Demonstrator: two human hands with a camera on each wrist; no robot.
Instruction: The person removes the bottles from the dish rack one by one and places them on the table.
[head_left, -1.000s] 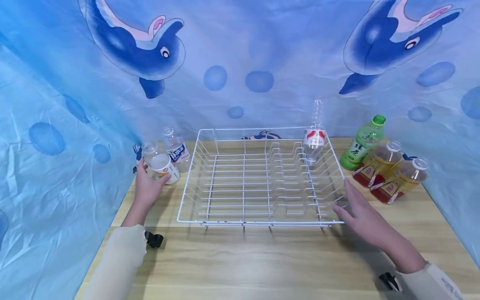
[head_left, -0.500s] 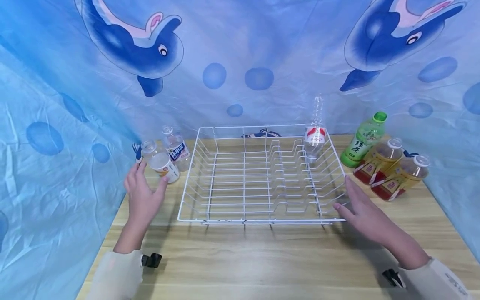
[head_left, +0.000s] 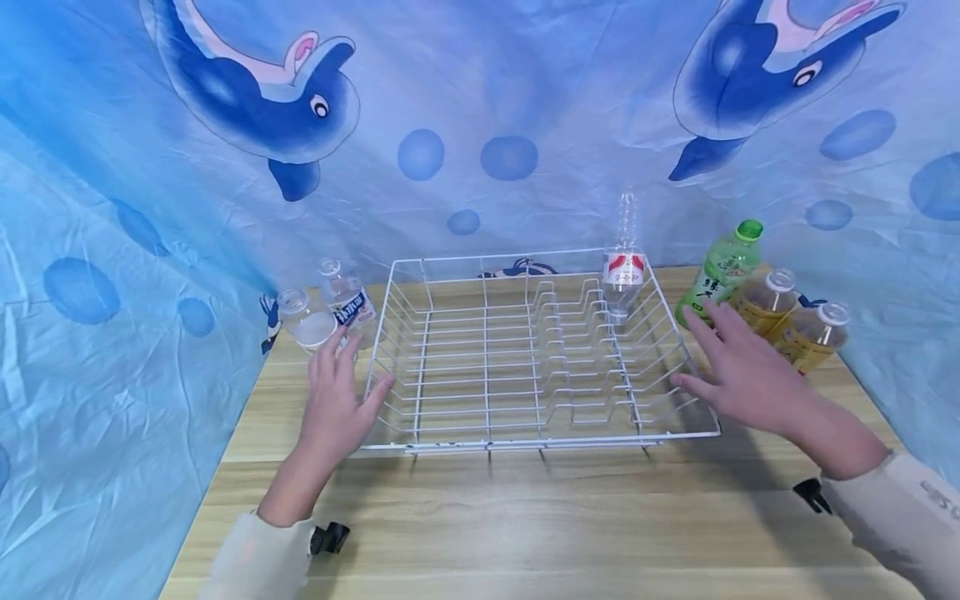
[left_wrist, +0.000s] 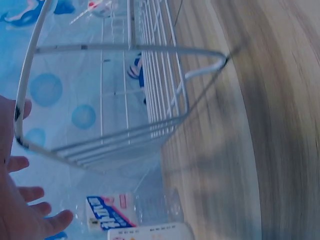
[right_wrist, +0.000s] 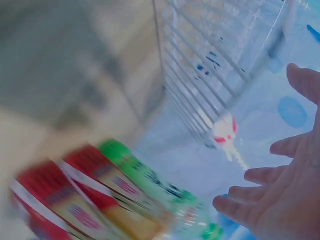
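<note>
My left hand (head_left: 337, 408) hovers with spread fingers at the left side of the white wire dish rack (head_left: 486, 379); whether its thumb touches the rim I cannot tell. Behind those fingers are a clear bottle with a white label (head_left: 311, 329) and another with a blue label (head_left: 350, 310). At the rack's right side is my right hand (head_left: 757, 379), its fingers extended and holding nothing. It partly hides a green tea bottle (head_left: 723, 271) and two bottles of amber drink (head_left: 768, 298). Inside the rack's back right stands a clear bottle with a red-and-white label (head_left: 624, 271).
The wooden table (head_left: 510, 525) stretches in front of the rack. A blue curtain with dolphins (head_left: 465, 100) closes off the back and both sides, close behind the bottles.
My left hand has drawn back from the white-labelled bottle and moved right to the rack's side. My right hand has come off the rack's right edge and shifted slightly up and right.
</note>
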